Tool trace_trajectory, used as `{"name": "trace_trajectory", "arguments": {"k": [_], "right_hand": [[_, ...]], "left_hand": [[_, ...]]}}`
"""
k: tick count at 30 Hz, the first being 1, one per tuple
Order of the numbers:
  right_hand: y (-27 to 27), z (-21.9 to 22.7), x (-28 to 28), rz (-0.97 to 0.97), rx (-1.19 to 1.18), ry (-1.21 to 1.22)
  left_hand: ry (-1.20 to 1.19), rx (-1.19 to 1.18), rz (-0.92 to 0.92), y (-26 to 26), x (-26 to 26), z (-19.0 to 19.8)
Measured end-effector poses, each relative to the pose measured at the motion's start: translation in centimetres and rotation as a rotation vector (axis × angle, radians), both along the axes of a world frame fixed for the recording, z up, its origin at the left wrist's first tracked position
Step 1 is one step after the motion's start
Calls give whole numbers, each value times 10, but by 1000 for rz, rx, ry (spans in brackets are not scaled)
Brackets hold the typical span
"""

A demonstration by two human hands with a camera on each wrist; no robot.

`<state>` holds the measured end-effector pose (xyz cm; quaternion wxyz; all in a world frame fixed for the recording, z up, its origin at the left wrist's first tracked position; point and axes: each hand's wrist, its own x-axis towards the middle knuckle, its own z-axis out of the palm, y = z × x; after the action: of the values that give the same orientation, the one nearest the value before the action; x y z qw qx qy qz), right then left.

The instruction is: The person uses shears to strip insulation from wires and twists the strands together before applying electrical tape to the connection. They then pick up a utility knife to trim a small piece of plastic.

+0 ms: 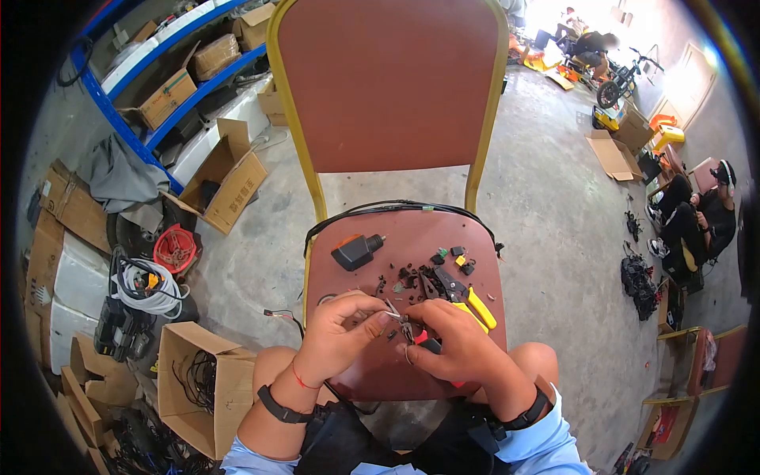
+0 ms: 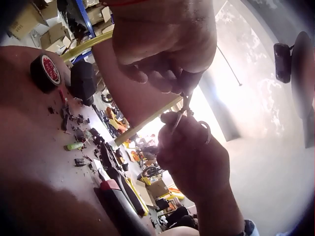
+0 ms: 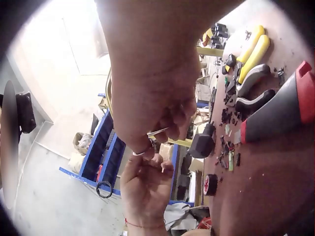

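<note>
My left hand (image 1: 342, 328) and right hand (image 1: 461, 342) meet close over the chair seat (image 1: 360, 372). Between their fingertips runs a short, thin, light-coloured wire (image 3: 158, 132), pinched by both. In the left wrist view, a loop of it (image 2: 207, 129) curves out beside the right fingers. Its ends are partly hidden in the fingers. Below the hands on the seat lies a red-and-black utility knife (image 2: 118, 201). Yellow-handled wire strippers (image 1: 480, 307) lie just beyond the right hand, near dark-handled pliers (image 3: 254, 81).
Black scraps (image 1: 408, 277), small connectors (image 1: 460, 260), a black-and-orange piece with a short stem (image 1: 358, 252) and a tape roll (image 2: 47, 73) lie on the seat. A cardboard box (image 1: 186, 388) of cables stands at left. People sit at the right (image 1: 697, 222) and far back.
</note>
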<state>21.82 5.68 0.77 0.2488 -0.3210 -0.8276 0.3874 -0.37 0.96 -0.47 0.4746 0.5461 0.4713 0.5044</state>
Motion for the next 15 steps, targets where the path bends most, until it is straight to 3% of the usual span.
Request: {"name": "trace_trajectory", "arguments": {"k": [15], "right_hand": [[0, -1, 2, 6, 41, -48]], "left_hand": [[250, 121, 55, 2, 2, 5]]}}
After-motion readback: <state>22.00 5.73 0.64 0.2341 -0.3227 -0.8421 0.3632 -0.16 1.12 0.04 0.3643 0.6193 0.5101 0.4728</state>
